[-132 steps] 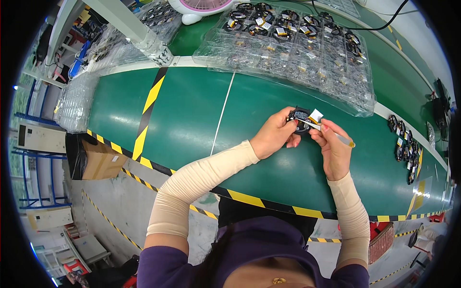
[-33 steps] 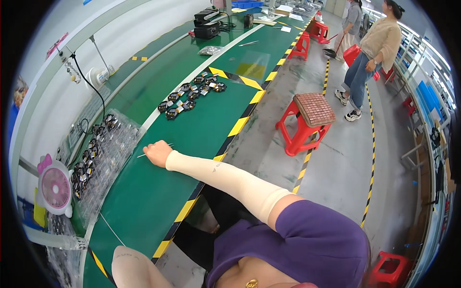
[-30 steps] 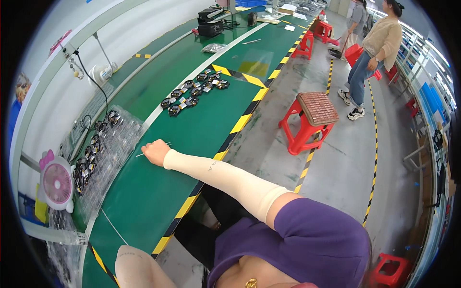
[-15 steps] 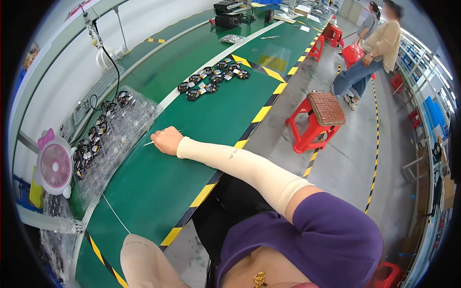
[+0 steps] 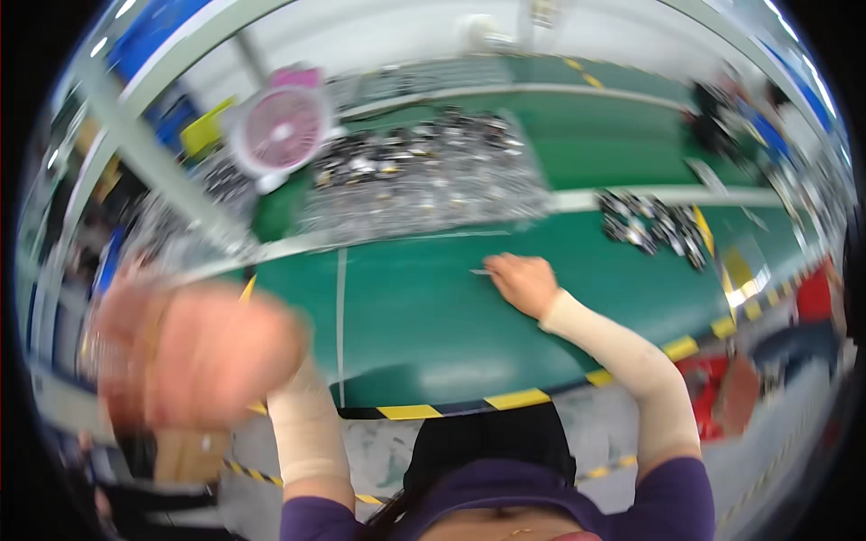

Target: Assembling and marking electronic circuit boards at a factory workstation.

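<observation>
My right hand rests low over the green tabletop, fingers closed around a thin pale stick-like tool whose tip sticks out to the left. Its exact kind does not show. My left hand is raised at the left and looms large. Motion smears its fingers, so whether it holds anything is hidden. Beyond the hands, clear plastic trays carry several small round black parts. More such black parts lie in a cluster to the right of my right hand.
A pink and white fan stands left of the trays, by a metal frame post. Yellow-black tape marks the table's near edge. A red stool is on the floor at the right. Dark equipment sits at the far right.
The view has swung left, bringing the fan and trays toward the middle. My left hand has come into view, blurred by motion. My right hand still holds the thin tool over the table.
</observation>
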A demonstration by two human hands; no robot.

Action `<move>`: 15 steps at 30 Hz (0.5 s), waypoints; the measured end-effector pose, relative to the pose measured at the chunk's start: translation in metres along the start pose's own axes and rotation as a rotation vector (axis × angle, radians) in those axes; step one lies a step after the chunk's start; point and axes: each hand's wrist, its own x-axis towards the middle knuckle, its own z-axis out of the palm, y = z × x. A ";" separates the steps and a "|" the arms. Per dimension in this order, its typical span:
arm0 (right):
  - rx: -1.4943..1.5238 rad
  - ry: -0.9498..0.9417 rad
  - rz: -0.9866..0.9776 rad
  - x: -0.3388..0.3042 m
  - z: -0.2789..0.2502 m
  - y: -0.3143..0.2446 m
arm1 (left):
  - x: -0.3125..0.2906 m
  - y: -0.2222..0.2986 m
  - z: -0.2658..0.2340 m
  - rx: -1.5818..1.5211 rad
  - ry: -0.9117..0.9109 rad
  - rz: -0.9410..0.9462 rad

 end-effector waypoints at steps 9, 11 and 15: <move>0.233 -0.132 -0.190 0.006 -0.005 -0.008 | -0.197 -0.160 0.009 0.576 -1.578 -0.563; 0.231 -0.133 -0.188 0.005 -0.006 -0.002 | -0.231 -0.186 0.027 0.804 -1.721 -0.512; 0.220 -0.138 -0.260 0.000 0.008 0.008 | -0.271 -0.236 0.031 1.079 -1.944 -0.609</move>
